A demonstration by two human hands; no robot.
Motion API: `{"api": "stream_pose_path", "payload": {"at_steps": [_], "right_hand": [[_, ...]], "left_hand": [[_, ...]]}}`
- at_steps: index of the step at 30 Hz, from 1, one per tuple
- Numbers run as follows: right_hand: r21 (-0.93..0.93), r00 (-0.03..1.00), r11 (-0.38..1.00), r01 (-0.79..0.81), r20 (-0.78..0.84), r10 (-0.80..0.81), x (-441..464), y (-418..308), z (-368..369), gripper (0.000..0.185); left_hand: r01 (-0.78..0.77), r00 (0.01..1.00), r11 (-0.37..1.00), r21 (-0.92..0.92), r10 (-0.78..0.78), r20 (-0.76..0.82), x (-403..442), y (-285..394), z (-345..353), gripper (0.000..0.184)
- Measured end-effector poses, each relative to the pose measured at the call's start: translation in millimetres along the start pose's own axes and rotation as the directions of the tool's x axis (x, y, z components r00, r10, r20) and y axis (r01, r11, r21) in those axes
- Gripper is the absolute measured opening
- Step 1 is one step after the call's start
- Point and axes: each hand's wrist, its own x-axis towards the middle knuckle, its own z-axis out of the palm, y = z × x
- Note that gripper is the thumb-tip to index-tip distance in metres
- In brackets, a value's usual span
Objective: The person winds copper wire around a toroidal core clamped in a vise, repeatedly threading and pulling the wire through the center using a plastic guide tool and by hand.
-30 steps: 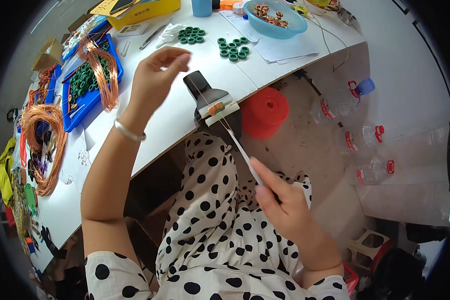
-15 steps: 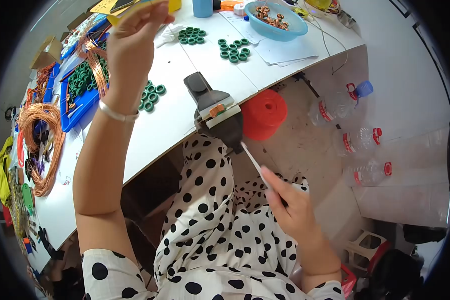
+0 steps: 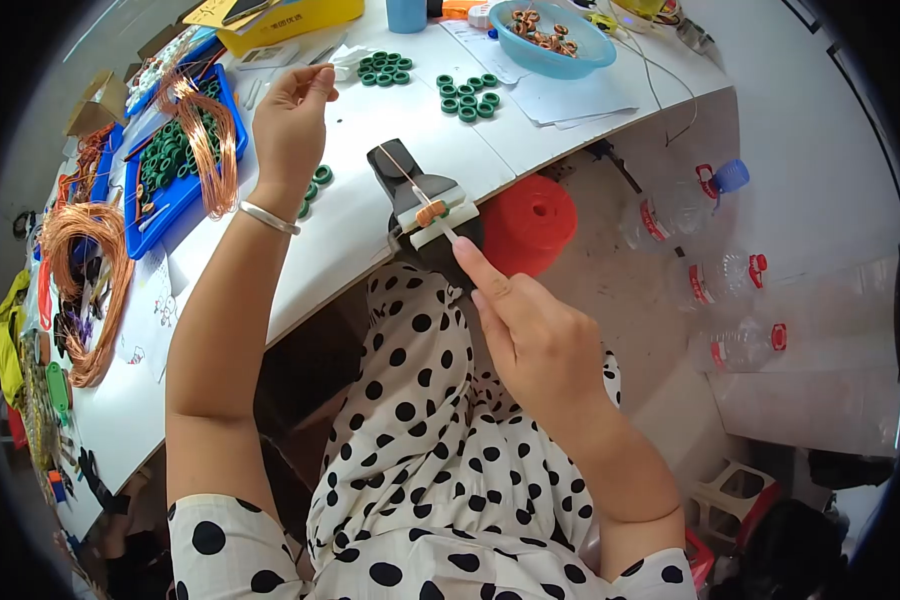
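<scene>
A black bench vise (image 3: 398,185) with pale jaws sits at the table edge, clamping a small ring core wound with copper wire (image 3: 431,212). My right hand (image 3: 535,330) is closed round a slim pale stick-like tool (image 3: 448,232), its tip at the core. Most of the tool is hidden in my hand. My left hand (image 3: 295,115) is raised above the table, left of the vise, thumb and fingers pinched together. A thin strand of copper wire (image 3: 395,163) runs from the core up toward those fingers; its far end is too fine to see.
Green rings (image 3: 468,98) lie in groups on the white table (image 3: 370,110). At left are a blue tray (image 3: 160,225) of green rings and copper wire bundles (image 3: 55,240). A light-blue bowl (image 3: 560,65) holds wound cores. Beyond the edge are a red roll (image 3: 530,225) and plastic bottles (image 3: 720,280).
My right hand has moved up and left, bringing the tool's tip from below the vise to the wound core. My left hand has come lower, nearer the vise, still pinched.
</scene>
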Motion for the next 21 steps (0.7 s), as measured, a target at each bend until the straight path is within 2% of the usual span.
{"api": "stream_pose_path", "payload": {"at_steps": [1,2,3,5,6,9,10,11,12,13,14,16,18,20,21], "right_hand": [[-0.085,1.000,0.996,0.019,0.025,-0.017,1.7,0.6,-1.3,0.045],[-0.084,1.000,0.996,0.018,0.022,-0.016,4.3,1.2,-0.6,0.045],[0.026,1.000,1.000,0.000,0.016,0.000,7.6,1.5,1.6,0.046],[0.242,0.999,0.970,-0.033,0.010,0.032,11.7,1.8,4.3,0.048],[0.242,0.999,0.970,-0.034,0.009,0.033,8.8,2.0,2.7,0.048],[0.596,0.964,0.758,-0.266,0.190,0.188,-16.6,4.1,-8.5,0.045],[0.596,0.964,0.758,-0.265,0.189,0.188,-27.9,4.9,-12.2,0.045],[0.576,0.976,0.789,-0.213,0.153,0.152,-41.3,5.8,-16.3,0.045],[0.553,0.986,0.818,-0.161,0.119,0.114,-55.6,7.0,-20.8,0.044],[0.534,0.988,0.833,-0.149,0.114,0.104,-70.3,8.7,-27.6,0.044],[0.514,0.990,0.847,-0.135,0.109,0.092,-84.5,11.2,-34.4,0.045],[0.520,0.984,0.839,-0.161,0.149,0.097,-112.5,17.9,-45.3,0.044],[0.522,0.977,0.832,-0.188,0.187,0.103,-118.9,19.9,-45.8,0.044],[0.548,0.986,0.825,-0.136,0.154,0.061,-117.6,22.2,-43.3,0.045],[0.561,0.990,0.820,-0.112,0.137,0.041,-117.2,23.3,-41.9,0.045]], "left_hand": [[-0.022,1.000,0.999,-0.024,0.021,-0.022,1.7,1.6,0.5,0.027],[-0.025,1.000,0.999,-0.023,0.025,-0.020,-0.7,2.4,0.3,0.027],[0.027,0.998,0.990,0.137,-0.034,0.050,-7.8,2.9,-0.7,0.026],[0.092,0.972,0.889,0.448,-0.179,0.155,-19.2,2.9,-0.8,0.026],[0.091,0.971,0.889,0.449,-0.179,0.156,-20.0,0.1,-0.2,0.026],[0.187,0.971,0.939,0.288,-0.220,0.087,-22.0,-8.8,-1.6,0.021],[0.186,0.972,0.939,0.289,-0.219,0.088,-27.8,2.7,-1.2,0.021],[0.111,0.970,0.991,0.070,-0.124,0.208,-39.0,27.7,-0.5,0.019],[0.055,0.953,0.985,-0.160,-0.004,0.302,-50.2,52.5,-1.3,0.017],[-0.393,0.848,0.920,-0.013,0.368,0.382,-58.0,74.1,-5.1,0.016],[-0.765,0.586,0.639,0.084,0.635,0.503,-67.2,93.7,-8.8,0.015],[-0.921,0.341,0.389,0.030,0.765,0.547,-94.2,122.3,-11.0,0.015],[-0.921,0.370,0.380,0.087,0.783,0.499,-100.0,141.7,-11.7,0.014],[-0.909,0.417,0.363,0.206,0.819,0.394,-100.3,151.3,-12.3,0.013],[-0.908,0.417,0.363,0.207,0.820,0.392,-92.5,147.0,-10.7,0.013]]}}
